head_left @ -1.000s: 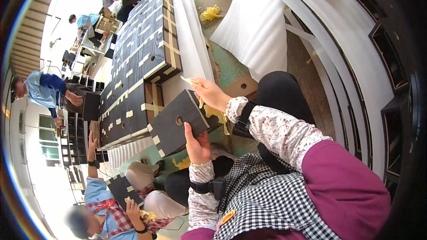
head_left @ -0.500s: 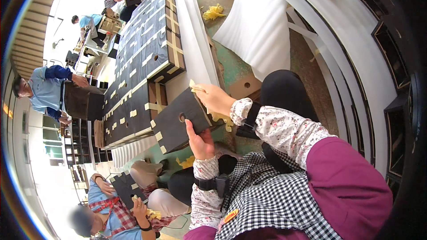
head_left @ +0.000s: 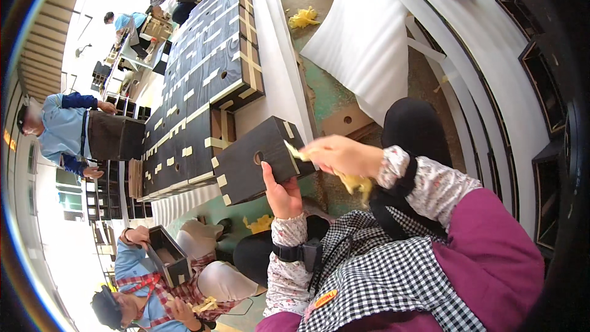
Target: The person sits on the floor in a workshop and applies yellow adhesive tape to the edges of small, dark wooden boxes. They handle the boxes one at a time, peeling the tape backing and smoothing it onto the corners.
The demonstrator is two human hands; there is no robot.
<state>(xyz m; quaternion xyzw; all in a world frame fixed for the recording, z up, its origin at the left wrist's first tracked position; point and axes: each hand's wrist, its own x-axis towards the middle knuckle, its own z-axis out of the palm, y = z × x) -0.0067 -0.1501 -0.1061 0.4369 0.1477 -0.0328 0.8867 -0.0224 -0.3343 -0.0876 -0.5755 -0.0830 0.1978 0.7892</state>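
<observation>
A black wooden box (head_left: 244,155) with a round hole in its top face is tilted in front of me. My left hand (head_left: 284,198) grips it by the near side, thumb beside the hole and fingers around the edge. My right hand (head_left: 345,157) pinches a strip of pale yellow masking tape (head_left: 296,151), which stretches to the box's right edge. Below the right hand dangles a crumpled bunch of peeled tape (head_left: 355,185). Short tape pieces (head_left: 222,180) stick to the box's left edge.
A long block of taped black boxes (head_left: 200,77) lies beyond on white foam. Tape scraps (head_left: 303,18) and a brown board (head_left: 348,120) lie on the floor. A co-worker (head_left: 144,264) at lower left holds a black box (head_left: 170,257). Dark boxes (head_left: 544,83) line the right side.
My right hand has moved right and down from the box's far corner, drawing the tape strip along. The box's side face now shows. The lower-left co-worker's box has turned, showing its hollow inside.
</observation>
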